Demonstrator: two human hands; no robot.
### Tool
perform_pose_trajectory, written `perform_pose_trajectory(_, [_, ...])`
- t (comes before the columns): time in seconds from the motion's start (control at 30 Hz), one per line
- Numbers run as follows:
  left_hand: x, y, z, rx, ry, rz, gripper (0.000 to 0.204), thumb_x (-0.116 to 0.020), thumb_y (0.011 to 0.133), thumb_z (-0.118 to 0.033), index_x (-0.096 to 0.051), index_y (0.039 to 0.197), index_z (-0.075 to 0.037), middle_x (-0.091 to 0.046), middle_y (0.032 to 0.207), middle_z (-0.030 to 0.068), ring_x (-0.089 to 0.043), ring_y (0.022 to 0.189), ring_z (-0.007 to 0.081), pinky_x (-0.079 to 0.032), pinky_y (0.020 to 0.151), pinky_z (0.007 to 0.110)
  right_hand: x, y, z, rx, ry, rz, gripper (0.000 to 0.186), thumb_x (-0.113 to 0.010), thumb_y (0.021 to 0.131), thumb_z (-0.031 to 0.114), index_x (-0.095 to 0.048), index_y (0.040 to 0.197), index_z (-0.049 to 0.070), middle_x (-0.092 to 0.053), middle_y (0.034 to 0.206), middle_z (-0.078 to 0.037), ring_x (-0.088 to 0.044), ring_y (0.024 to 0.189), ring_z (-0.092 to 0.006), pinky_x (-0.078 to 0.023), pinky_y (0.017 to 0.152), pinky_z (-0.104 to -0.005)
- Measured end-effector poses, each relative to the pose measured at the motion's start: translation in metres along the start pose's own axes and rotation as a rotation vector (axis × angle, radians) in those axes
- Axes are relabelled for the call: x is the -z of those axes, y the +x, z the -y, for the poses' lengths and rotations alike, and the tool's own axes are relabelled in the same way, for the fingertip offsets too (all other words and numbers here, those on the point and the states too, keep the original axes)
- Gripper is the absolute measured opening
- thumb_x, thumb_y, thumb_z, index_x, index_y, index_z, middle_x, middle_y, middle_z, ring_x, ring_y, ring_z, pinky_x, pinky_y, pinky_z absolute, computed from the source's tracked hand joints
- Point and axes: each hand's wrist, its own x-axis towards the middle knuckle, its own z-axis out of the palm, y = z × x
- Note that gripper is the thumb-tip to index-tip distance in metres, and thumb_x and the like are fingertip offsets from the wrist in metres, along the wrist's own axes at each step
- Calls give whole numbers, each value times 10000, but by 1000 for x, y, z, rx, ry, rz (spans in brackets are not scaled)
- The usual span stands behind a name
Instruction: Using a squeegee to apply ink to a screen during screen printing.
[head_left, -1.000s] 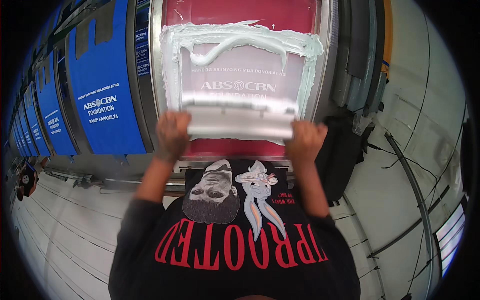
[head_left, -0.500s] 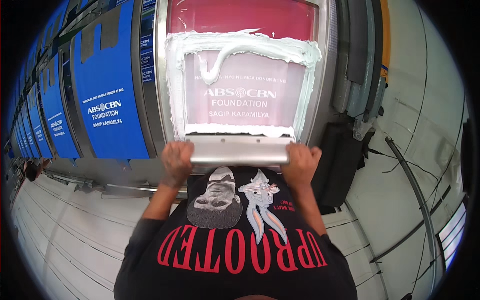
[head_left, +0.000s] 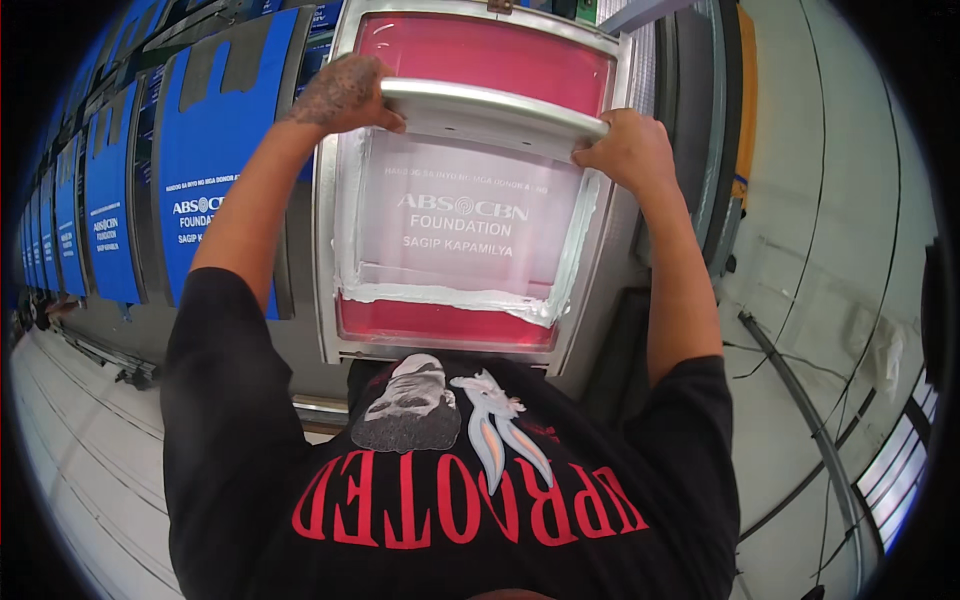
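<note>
A silver squeegee (head_left: 490, 112) lies crosswise over the upper part of a screen-printing frame (head_left: 327, 260). My left hand (head_left: 350, 95) grips its left end, and my right hand (head_left: 632, 150) is closed round the right end. Between the bar and me, the mesh shows pale white lettering in a pinkish, ink-covered rectangle (head_left: 455, 265). Thick white ink (head_left: 440, 296) forms a ridge along the near and side edges of that area. Bare red mesh (head_left: 450, 322) shows beyond the squeegee and along the near side. The squeegee's lower edge meets the screen.
Blue printed sheets or bags (head_left: 205, 140) lie in a row on the grey table at the left. Dark grey and orange-edged panels (head_left: 735, 120) stand to the right of the frame. A grey pole (head_left: 800, 390) and cables run over the floor.
Both hands have pushed the squeegee away from me, from the screen's near end to its far part. White ink once heaped at the far edge now lies more thinly over the mesh.
</note>
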Motion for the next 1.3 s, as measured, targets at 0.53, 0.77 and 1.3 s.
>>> perform_pose_trajectory(0.53, [-88, -241, -129, 191, -780, 980, 696, -408, 953, -646, -660, 855, -5, -638, 683, 127, -663, 664, 269, -510, 684, 404, -4, 32, 16, 396, 67, -56, 479, -725, 783, 377, -664, 1069, -3, -690, 994, -208, -644, 976, -400, -498, 879, -460])
perform_pose_trajectory(0.77, [-176, -342, -224, 696, -1300, 456, 469, -607, 931, -453, -667, 965, 11, -673, 797, 129, -633, 730, 178, -484, 659, 323, -8, 57, 32, 564, 68, 51, 457, -765, 743, 346, -697, 1040, 5, -683, 986, -220, -654, 933, -387, -505, 848, -432])
perform_pose_trajectory(1.3, [-161, -347, -217, 574, -1322, 337, 421, -610, 949, -392, -674, 764, -20, -645, 615, 36, -621, 540, 101, -499, 527, 266, -119, -200, 70, 532, -26, -54, 377, -681, 661, 67, -671, 1037, 93, -671, 930, -130, -646, 866, -315, -509, 803, -413])
